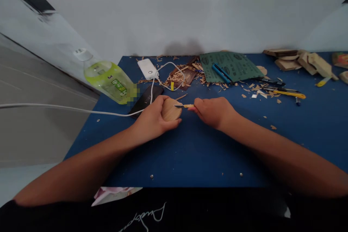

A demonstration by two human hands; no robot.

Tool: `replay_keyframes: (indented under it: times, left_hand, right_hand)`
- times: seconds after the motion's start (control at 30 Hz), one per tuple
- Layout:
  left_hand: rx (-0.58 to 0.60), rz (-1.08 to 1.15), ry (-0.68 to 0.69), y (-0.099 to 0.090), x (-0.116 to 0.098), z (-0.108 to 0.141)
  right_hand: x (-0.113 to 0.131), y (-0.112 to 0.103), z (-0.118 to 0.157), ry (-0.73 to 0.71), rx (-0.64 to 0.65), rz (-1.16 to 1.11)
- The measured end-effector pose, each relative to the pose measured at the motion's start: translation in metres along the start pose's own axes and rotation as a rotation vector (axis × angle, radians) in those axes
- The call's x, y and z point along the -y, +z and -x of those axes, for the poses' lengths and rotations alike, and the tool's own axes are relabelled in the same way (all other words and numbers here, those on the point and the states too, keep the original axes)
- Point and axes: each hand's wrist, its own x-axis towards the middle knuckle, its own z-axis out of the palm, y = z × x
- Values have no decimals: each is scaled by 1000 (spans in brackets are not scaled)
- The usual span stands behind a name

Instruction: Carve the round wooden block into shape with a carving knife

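My left hand (154, 116) is closed around the edge of a rounded, pale piece of wood (170, 111), thumb below and fingers above. In my right hand (213, 111) is a small carving knife (189, 106) with a light yellowish handle, mostly hidden by the fingers. Its thin blade points left and lies at the right side of the wood's face. Beneath and behind my left hand a black phone-like slab (143, 103) rests on the blue table (195, 156).
A bottle of yellow-green liquid (108, 79) stands at left. A white cable (81, 108) runs to a white power bank (147, 69). Wood shavings (178, 77), green sandpaper (231, 65), a blue cutter (221, 73), a yellow cutter (288, 94) and wood blocks (312, 63) lie toward the wall.
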Motion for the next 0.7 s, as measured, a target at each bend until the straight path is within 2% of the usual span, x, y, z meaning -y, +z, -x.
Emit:
replay_keyframes:
  times: [0.13,0.23,0.3,0.43,0.57,0.7]
  left_hand:
    - [27,-15,-18,-1,5,-4]
    - [39,-21,6,-4,2,2]
    - [47,-4,18,-5,-1,5]
    - [77,156,26,-1,-2,6]
    - [187,399,63,8,0,4]
    - [222,512,97,10,-1,6]
  right_hand:
    - [-12,4,-8,42,-18,3]
    - [-32,5,-15,188,11,10]
    - [-40,5,-15,214,-50,17]
    - [-28,7,-6,46,-83,-72]
    - [-9,13,3,-161,-92,-190]
    - [-5,14,6,-221,-83,-234]
